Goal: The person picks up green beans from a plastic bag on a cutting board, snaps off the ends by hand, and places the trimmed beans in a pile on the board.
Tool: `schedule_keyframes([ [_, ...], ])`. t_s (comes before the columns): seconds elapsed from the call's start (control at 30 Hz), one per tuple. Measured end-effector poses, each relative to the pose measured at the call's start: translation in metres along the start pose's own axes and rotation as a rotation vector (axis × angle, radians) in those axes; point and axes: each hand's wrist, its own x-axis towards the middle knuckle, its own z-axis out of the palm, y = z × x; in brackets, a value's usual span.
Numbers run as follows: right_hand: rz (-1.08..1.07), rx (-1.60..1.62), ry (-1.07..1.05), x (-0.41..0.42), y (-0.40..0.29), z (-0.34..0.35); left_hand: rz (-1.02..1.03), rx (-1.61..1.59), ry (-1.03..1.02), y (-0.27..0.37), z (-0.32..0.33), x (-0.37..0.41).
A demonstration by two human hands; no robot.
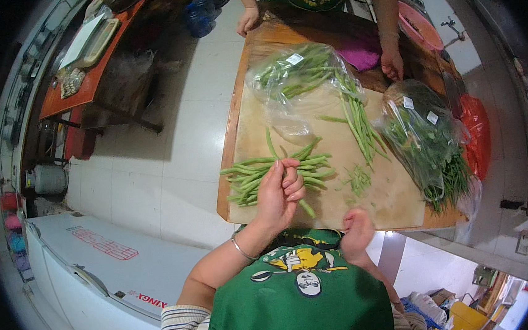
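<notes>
My left hand [278, 196] is over a pile of green beans [248, 178] on the cutting board [291, 216]. Its fingers are curled around a single green bean [308, 209], whose lower end sticks out below them. Blurred by motion, my right hand [358, 232] is at the board's front edge with fingers bent; whether it pinches anything cannot be made out. Just beyond it lies a small heap of bean trimmings [358, 180]. Longer beans [358, 129] spill from a clear plastic bag [298, 71] farther back.
A bag of leafy greens [422, 138] lies on the right, with a red plastic bag [475, 134] beside it. Across the wooden table [281, 24] stands a person in a green apron, one hand [392, 64] near the greens. A white chest freezer [113, 256] is at lower left.
</notes>
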Motion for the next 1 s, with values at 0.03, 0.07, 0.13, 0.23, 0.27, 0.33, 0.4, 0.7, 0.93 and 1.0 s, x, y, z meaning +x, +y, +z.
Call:
schedule_keyframes([
  [0.03, 0.109, 0.157, 0.103, 0.006, -0.002, -0.001, -0.062, 0.08, -0.015, 0.007, 0.005, -0.005],
  [0.07, 0.218, 0.313, 0.207, 0.014, -0.006, -0.001, -0.125, 0.16, -0.03, 0.014, 0.012, -0.013],
  [0.13, 0.319, 0.318, 0.133, 0.036, -0.018, 0.01, -0.129, 0.452, -0.097, 0.02, 0.013, -0.022],
  [0.23, 0.443, 0.613, -0.08, 0.054, -0.032, 0.005, -0.194, 0.866, -0.327, 0.041, 0.007, -0.031],
  [0.27, 0.436, 0.733, -0.165, 0.059, -0.037, -0.001, -0.172, 0.972, -0.38, 0.044, 0.004, -0.031],
  [0.33, 0.41, 0.78, -0.25, 0.064, -0.047, -0.01, -0.057, 1.168, -0.492, 0.048, 0.005, -0.03],
  [0.4, 0.413, 0.482, -0.32, 0.069, -0.054, -0.018, 0.073, 1.397, -0.582, 0.052, 0.011, -0.03],
  [0.7, 0.573, 0.077, -0.559, 0.06, -0.038, -0.024, 0.352, 1.891, -0.685, 0.056, 0.013, -0.044],
  [0.93, 1.012, 1.199, -0.08, 0.04, -0.017, 0.005, 0.413, 1.826, -0.571, 0.027, -0.013, -0.048],
  [1.0, 1.106, 1.375, 0.203, 0.03, -0.01, 0.014, 0.364, 1.78, -0.531, 0.025, -0.011, -0.046],
])
